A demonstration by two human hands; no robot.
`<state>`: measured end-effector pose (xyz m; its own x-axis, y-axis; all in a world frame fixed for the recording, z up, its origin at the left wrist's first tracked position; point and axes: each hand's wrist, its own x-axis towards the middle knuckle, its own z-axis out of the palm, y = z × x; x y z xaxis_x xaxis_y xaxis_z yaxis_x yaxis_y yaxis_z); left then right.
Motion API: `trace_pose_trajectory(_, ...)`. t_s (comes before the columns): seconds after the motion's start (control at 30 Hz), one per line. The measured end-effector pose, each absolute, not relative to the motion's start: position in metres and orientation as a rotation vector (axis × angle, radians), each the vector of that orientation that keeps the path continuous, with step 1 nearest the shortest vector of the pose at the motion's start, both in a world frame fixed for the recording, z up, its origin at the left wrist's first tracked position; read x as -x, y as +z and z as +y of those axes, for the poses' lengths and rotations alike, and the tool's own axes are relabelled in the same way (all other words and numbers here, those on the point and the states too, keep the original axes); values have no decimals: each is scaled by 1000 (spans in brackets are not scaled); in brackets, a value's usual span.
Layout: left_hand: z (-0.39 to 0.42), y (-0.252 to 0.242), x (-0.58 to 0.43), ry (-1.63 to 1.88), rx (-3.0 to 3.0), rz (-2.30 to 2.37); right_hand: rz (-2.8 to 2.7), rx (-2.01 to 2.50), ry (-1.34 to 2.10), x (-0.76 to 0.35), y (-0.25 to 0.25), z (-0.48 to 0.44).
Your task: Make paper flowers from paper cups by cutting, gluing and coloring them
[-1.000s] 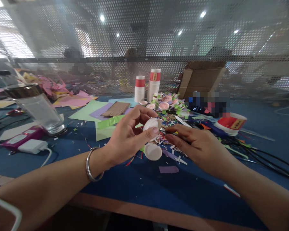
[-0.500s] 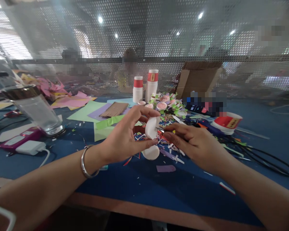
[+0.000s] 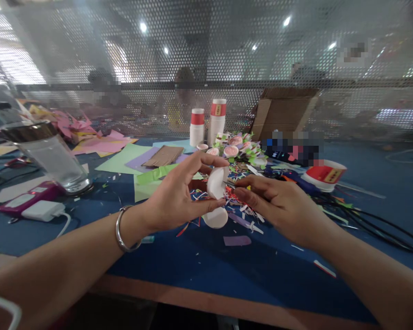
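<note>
Between the thumb and fingers of my left hand (image 3: 179, 192) is a small white paper cup bottom (image 3: 216, 183), held on edge above the table. My right hand (image 3: 275, 201) pinches a thin metal tool (image 3: 230, 184), its tip touching or very near the right side of the white piece. The tool's kind cannot be made out, as my fingers cover most of it. Just below my left hand, a white disc (image 3: 216, 218) lies on the blue table. Paper scraps (image 3: 242, 211) are scattered around it, with a purple strip (image 3: 237, 240) closer to me.
Two stacks of paper cups (image 3: 217, 126) stand at the back, near a pile of decorated pieces (image 3: 236, 149). A glass water bottle (image 3: 55, 156) and a white charger (image 3: 44, 211) are on the left. A red-and-white cup (image 3: 325, 176) and black cables (image 3: 375, 224) are on the right.
</note>
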<state>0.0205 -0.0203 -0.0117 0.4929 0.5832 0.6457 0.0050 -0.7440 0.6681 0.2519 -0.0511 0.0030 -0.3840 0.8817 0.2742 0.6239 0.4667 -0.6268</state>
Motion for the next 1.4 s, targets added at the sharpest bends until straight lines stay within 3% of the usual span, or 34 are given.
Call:
trace_pose_trajectory(0.27, -21, -9, -20, 1256, -2119, 419, -2154, 1245, 559, -254, 9, -53)
trace_pose_trajectory(0.97, -9, 5, -10, 854, -1404, 326, -2179, 1112, 745, -256, 13, -52)
trace_pose_trajectory(1.4, -3, 1, -8, 973, -1695, 380, -2174, 1229, 588, -258, 13, -50)
